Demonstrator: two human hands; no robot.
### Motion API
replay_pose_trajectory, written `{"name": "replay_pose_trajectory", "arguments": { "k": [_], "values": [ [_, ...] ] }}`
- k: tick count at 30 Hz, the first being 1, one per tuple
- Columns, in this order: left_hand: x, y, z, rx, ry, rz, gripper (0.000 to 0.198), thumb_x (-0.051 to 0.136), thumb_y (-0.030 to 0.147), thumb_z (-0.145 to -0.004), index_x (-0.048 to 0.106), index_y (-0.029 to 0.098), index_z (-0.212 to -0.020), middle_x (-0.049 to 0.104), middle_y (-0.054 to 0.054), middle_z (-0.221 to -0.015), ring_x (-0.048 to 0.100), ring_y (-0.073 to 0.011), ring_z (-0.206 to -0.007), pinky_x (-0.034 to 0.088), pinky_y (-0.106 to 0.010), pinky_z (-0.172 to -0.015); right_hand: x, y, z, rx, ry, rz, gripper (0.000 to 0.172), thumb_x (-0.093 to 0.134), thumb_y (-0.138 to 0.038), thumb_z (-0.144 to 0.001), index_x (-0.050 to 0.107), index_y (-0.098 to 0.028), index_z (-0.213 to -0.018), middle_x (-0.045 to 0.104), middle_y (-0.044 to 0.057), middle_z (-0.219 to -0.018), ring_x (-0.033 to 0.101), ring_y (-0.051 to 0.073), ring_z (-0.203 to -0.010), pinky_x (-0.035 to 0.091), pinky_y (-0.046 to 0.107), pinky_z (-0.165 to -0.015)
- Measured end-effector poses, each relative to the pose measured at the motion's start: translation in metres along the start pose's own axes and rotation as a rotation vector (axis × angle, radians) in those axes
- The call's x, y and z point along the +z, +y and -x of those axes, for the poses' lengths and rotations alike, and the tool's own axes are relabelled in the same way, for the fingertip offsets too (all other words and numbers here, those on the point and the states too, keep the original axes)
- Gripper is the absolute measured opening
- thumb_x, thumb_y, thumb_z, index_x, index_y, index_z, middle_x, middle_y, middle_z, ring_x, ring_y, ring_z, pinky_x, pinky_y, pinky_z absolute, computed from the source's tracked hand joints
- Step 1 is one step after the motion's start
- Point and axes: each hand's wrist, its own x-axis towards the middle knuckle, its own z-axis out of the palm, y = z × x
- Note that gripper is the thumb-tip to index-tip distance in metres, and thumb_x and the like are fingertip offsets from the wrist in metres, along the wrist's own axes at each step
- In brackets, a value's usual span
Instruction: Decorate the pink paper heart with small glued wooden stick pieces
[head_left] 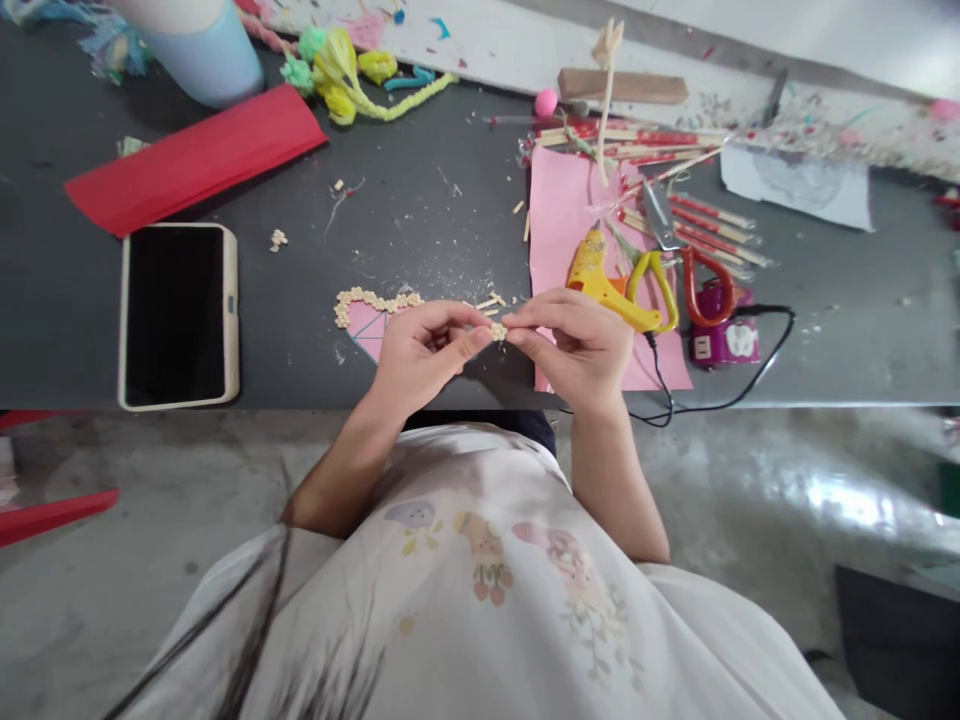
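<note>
Between my fingertips, just above the table's front edge, is a small cluster of pale wooden stick pieces (499,332). My left hand (427,350) pinches its left side and my right hand (574,345) pinches its right side. Beside and partly behind my left hand lies a pink paper heart (366,322), its upper rim lined with the same pale pieces and drawn lines crossing it. Short cut stick bits (491,301) lie just beyond my fingers. A yellow glue gun (592,270) rests on pink paper (555,200), close to my right hand.
Scissors (664,225), a purple box (726,340) with a black cord, and wrapped wooden sticks (712,235) lie right. A phone (178,315), red paper (199,160) and a blue-white cup (206,50) are left. Yellow yarn (337,75) lies at the back.
</note>
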Motion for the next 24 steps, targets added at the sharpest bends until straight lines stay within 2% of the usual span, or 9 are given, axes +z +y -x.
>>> {"name": "replay_pose_trajectory", "arguments": {
  "k": [7, 10, 14, 20, 24],
  "values": [
    [-0.0020, -0.0062, 0.0007, 0.037, 0.014, -0.009, 0.023, 0.078, 0.044, -0.075, 0.077, 0.021, -0.077, 0.061, 0.003, -0.052, 0.045, -0.0035, -0.038, 0.030, -0.017, -0.036, 0.0025, 0.0031, 0.0015, 0.082, -0.037, -0.070, 0.009, 0.078, -0.027, -0.079, 0.077, -0.026, -0.088, 0.076, -0.001, -0.080, 0.068, 0.013, -0.072, 0.056, 0.027, -0.065],
    [-0.0022, -0.0078, 0.0009, 0.015, 0.012, 0.002, 0.026, 0.080, 0.046, -0.073, 0.076, 0.020, -0.075, 0.061, 0.003, -0.053, 0.044, -0.0033, -0.037, 0.030, -0.017, -0.035, 0.0039, 0.0035, 0.0024, 0.058, -0.005, -0.055, 0.008, 0.077, -0.027, -0.080, 0.078, -0.027, -0.088, 0.076, -0.001, -0.079, 0.068, 0.013, -0.070, 0.056, 0.028, -0.064],
    [-0.0015, -0.0047, 0.0001, -0.031, 0.005, 0.002, 0.030, 0.077, 0.049, -0.075, 0.074, 0.020, -0.072, 0.057, 0.004, -0.048, 0.041, -0.0032, -0.035, 0.027, -0.017, -0.034, 0.0051, 0.0040, 0.0029, 0.008, 0.008, -0.050, 0.012, 0.076, -0.026, -0.081, 0.078, -0.028, -0.092, 0.076, -0.001, -0.082, 0.068, 0.013, -0.071, 0.056, 0.028, -0.064],
    [-0.0014, -0.0008, -0.0008, -0.043, -0.016, 0.002, 0.032, 0.074, 0.052, -0.077, 0.073, 0.020, -0.071, 0.051, 0.005, -0.044, 0.039, -0.0037, -0.034, 0.026, -0.018, -0.034, 0.0062, 0.0044, 0.0036, 0.049, -0.034, 0.023, 0.012, 0.074, -0.028, -0.082, 0.077, -0.028, -0.094, 0.076, 0.000, -0.085, 0.069, 0.014, -0.075, 0.057, 0.029, -0.066],
    [-0.0030, -0.0048, -0.0002, -0.053, -0.027, 0.017, 0.032, 0.076, 0.052, -0.075, 0.074, 0.021, -0.074, 0.049, 0.005, -0.043, 0.037, -0.0039, -0.034, 0.025, -0.019, -0.033, 0.0085, 0.0029, 0.0024, 0.024, -0.021, 0.007, 0.009, 0.074, -0.027, -0.082, 0.077, -0.026, -0.091, 0.076, -0.001, -0.082, 0.069, 0.013, -0.073, 0.056, 0.027, -0.065]
  ]
}}
